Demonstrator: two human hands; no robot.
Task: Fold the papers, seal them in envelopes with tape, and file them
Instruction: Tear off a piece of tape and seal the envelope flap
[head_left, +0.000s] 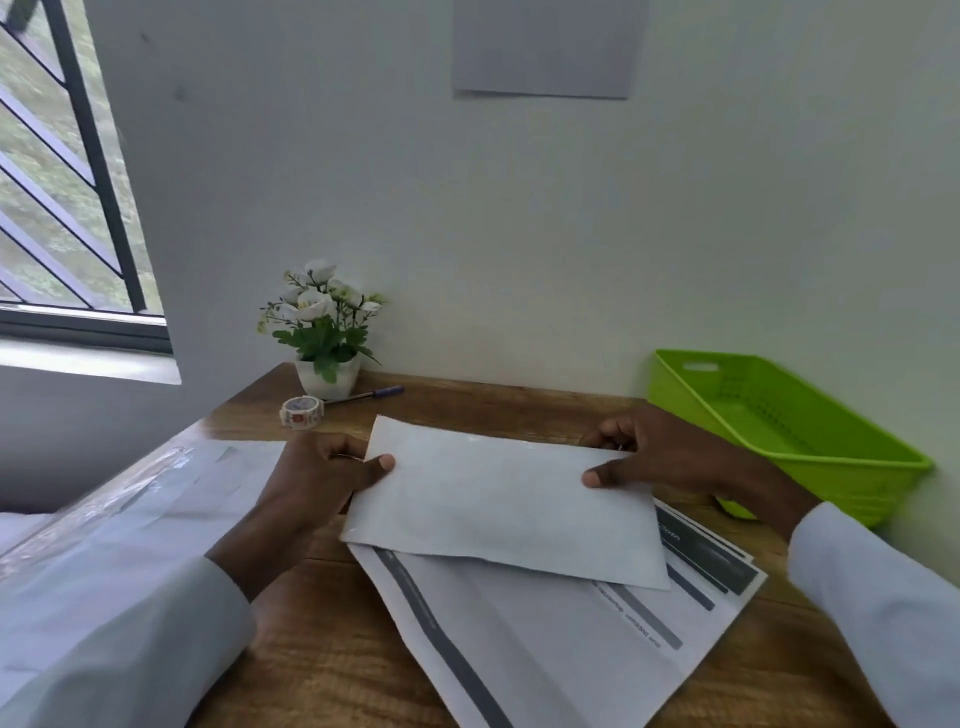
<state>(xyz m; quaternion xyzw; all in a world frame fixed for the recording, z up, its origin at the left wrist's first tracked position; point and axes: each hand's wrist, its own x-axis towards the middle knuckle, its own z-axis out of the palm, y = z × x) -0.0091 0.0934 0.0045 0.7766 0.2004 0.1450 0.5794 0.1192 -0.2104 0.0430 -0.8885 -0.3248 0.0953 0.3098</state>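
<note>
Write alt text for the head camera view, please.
Two hands, left hand and right hand, hold a white envelope by its ends above printed papers on a wooden desk. A tape roll, pen and flower pot stand behind; a green basket sits at right.

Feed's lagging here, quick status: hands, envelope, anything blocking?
Left hand and right hand both grip the envelope above the printed papers. Tape roll untouched. Green basket unobstructed.

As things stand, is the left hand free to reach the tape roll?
Probably not yet: the left hand grips one end of the envelope. The tape roll lies just beyond it on the desk, nothing between.
</note>
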